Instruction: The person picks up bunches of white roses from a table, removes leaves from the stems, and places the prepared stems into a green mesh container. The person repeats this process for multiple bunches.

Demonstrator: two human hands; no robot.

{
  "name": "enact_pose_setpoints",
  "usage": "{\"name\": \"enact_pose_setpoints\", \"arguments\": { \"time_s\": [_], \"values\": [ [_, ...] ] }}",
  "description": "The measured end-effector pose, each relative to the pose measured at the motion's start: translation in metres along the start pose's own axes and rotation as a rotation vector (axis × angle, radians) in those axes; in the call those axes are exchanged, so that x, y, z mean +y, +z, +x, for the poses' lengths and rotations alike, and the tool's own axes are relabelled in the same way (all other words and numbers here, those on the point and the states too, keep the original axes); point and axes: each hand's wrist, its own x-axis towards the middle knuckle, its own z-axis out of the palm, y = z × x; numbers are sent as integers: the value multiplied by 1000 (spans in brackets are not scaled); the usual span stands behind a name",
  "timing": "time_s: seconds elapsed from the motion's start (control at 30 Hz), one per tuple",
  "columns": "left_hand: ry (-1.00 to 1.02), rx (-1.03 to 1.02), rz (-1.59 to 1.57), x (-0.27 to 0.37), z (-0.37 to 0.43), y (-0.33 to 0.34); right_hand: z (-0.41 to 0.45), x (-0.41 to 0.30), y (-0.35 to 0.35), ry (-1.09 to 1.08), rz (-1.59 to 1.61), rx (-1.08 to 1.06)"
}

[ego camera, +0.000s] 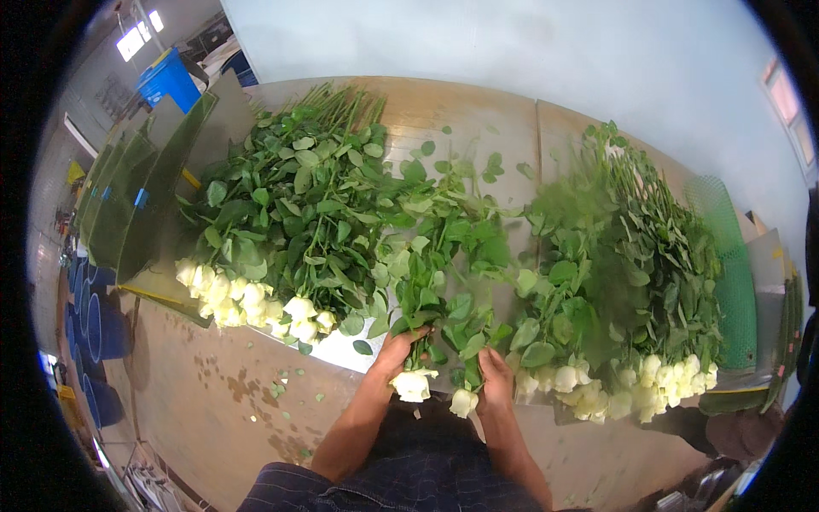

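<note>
My left hand [398,349] grips leafy stems just above a white rose [413,385], near the front edge of the metal-topped table [448,141]. A second white rose [464,403] hangs beside my right hand [494,371], whose fingers close on its stem. Both blooms point toward me, and their foliage stretches away across the tabletop. To the left lies a large heap of white roses [243,297] with stems pointing to the back. Another row of white roses [665,387] lies on the right, with leaves partly blurred.
Green-meshed divider panels [160,185] stand at the table's left end. Green plastic netting [723,275] curves upright at the right, near more panels. A pale wall [499,45] rises behind. Blue buckets [105,326] stand on the floor at left, and fallen leaves and wet patches [246,387] mark it.
</note>
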Motion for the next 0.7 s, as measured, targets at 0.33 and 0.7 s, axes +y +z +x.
{"name": "enact_pose_setpoints", "arguments": {
  "time_s": [0.33,0.7],
  "values": [
    [-27,89,455,15,-95,-9,36,7,47,-335,-274,151],
    [378,18,36,42,-99,-19,-25,5,110,-635,-847,-201]
  ]
}}
